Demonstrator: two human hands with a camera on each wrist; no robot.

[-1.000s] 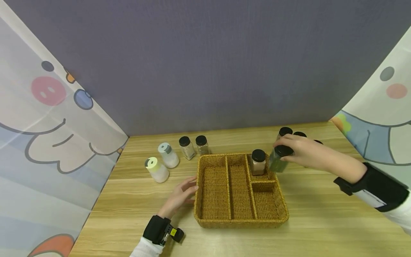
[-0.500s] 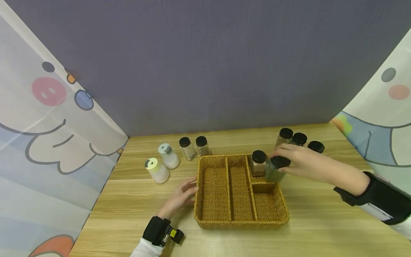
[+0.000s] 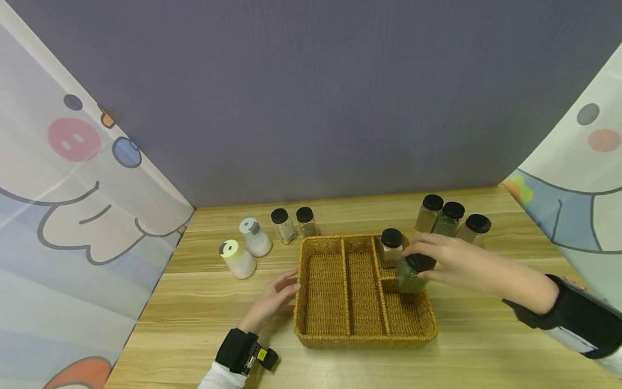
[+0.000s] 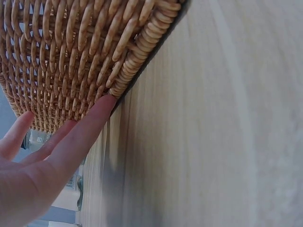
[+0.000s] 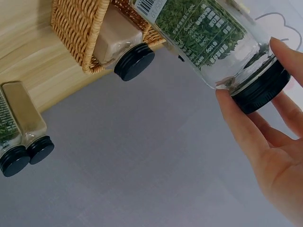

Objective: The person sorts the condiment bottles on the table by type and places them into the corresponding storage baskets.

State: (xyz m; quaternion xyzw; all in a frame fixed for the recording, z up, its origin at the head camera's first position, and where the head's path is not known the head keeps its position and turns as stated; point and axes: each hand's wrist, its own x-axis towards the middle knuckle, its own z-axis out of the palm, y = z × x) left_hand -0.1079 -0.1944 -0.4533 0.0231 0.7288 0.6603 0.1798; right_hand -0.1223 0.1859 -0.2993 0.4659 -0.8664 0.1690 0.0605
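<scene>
Right hand (image 3: pixel 457 262) lowering green herb jar (image 3: pixel 412 274) into wicker basket (image 3: pixel 362 337).
Fingers are pinching the jar by its black lid so it hangs over the small right-side compartment, beside the tan jar (image 3: pixel 390 247) already standing there. Left hand (image 3: pixel 272 297) is lying flat, straight fingers (image 4: pixel 90 127) touching the basket's left wall, likely steadying it.

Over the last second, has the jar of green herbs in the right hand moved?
Yes. The green herb jar, held by the right hand, came from beyond the wicker basket's right rim, leftward and nearer, and now hangs over its right front compartment, past the brown jar.
</scene>
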